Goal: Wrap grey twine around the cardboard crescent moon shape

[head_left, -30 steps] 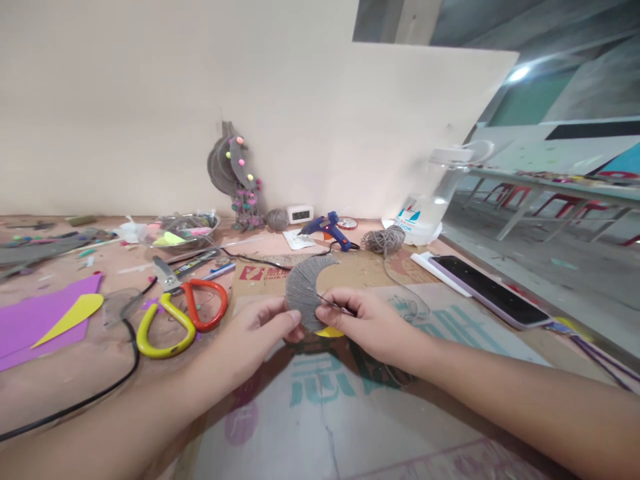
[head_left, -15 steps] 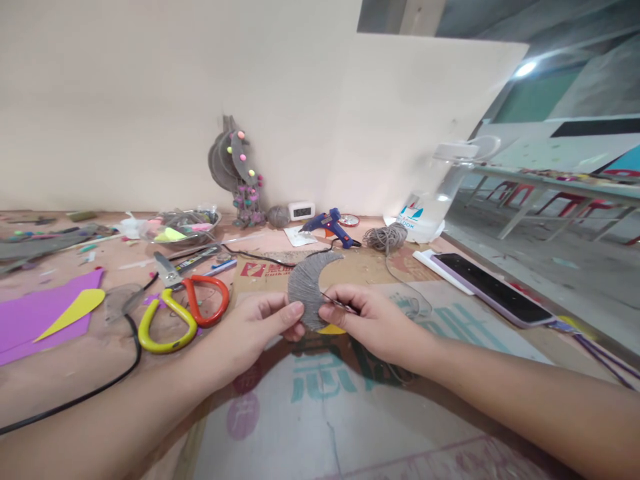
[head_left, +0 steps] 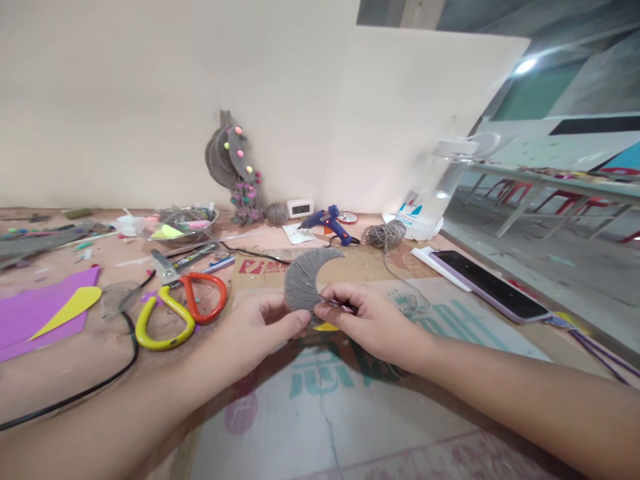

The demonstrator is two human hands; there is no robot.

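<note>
A crescent moon [head_left: 303, 283] wrapped in grey yarn is held up over the cardboard, and a bit of yellow shows at its lower end. My left hand [head_left: 273, 323] is closed on its lower left side, thumb across the front. At the inner curve, my right hand [head_left: 357, 317] pinches grey yarn against the crescent; its fingertips are partly hidden. Behind the hands lies a loose ball of grey yarn [head_left: 385, 233], with a strand trailing toward the right hand.
Scissors [head_left: 183, 310] with yellow and red handles lie left, beside purple sheets [head_left: 50, 320]. A blue glue gun [head_left: 330, 223] rests at the back. At right are a phone [head_left: 490, 283] and a clear water bottle [head_left: 433, 193]. Printed cardboard [head_left: 280, 427] lies under my hands.
The crescent has tilted slightly and shifted a little left. My left thumb has slid right across its lower front, and less of the yellow end shows. The right hand keeps its pinch.
</note>
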